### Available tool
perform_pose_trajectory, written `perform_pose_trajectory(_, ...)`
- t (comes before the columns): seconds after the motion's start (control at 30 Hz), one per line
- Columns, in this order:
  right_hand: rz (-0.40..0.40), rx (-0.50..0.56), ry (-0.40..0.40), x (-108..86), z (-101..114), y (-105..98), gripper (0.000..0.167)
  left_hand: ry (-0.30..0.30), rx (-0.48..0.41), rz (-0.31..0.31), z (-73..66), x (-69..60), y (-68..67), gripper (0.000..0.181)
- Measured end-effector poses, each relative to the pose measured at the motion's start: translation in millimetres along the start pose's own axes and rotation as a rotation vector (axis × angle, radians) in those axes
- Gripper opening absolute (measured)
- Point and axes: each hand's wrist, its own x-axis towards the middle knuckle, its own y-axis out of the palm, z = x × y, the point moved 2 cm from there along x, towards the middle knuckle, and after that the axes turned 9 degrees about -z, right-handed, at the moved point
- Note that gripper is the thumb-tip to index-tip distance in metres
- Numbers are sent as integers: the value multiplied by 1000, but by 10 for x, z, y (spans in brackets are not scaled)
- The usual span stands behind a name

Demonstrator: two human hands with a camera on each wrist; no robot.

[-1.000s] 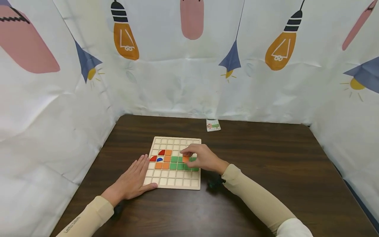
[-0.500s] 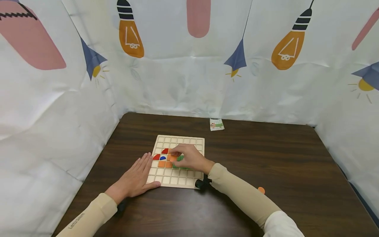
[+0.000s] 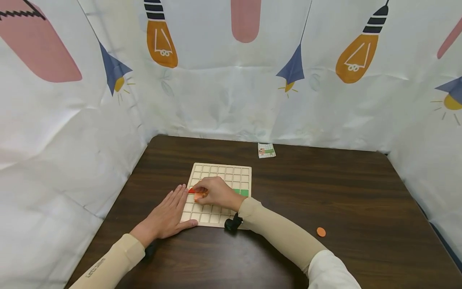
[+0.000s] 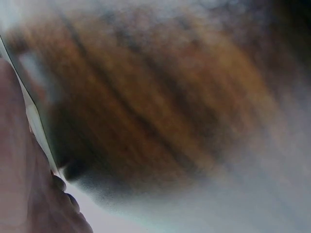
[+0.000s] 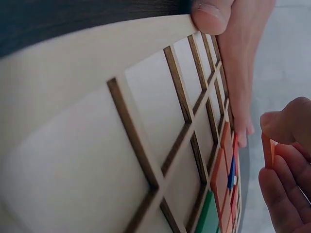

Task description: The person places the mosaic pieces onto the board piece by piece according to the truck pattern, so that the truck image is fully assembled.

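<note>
A wooden grid board lies on the dark table. My right hand is over its left half, pinching a thin orange tile between thumb and fingers; the right wrist view shows the tile raised off the board. Under and around that hand are orange tiles, a blue piece, a red piece and green tiles, partly hidden in the head view. Fingers straight, my left hand rests along the board's left edge, its thumb at the near edge.
An orange round piece lies on the table to the right. At the back edge is a small printed card with a grid pattern. White printed cloth hangs behind the table. A black device sits under the right wrist.
My right hand has moved left across the board with the orange tile, from above the green tiles. The round orange piece has come into view beside the forearm. My left hand stays put.
</note>
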Motion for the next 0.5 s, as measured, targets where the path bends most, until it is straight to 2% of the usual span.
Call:
perform_pose_trajectory(0.23,25,-30,4,83,-4,165,32,10,3,4,-2,-1,1,105)
perform_pose_trajectory(0.5,24,-41,26,170,-2,255,33,1,-4,13,3,-13,-19,105)
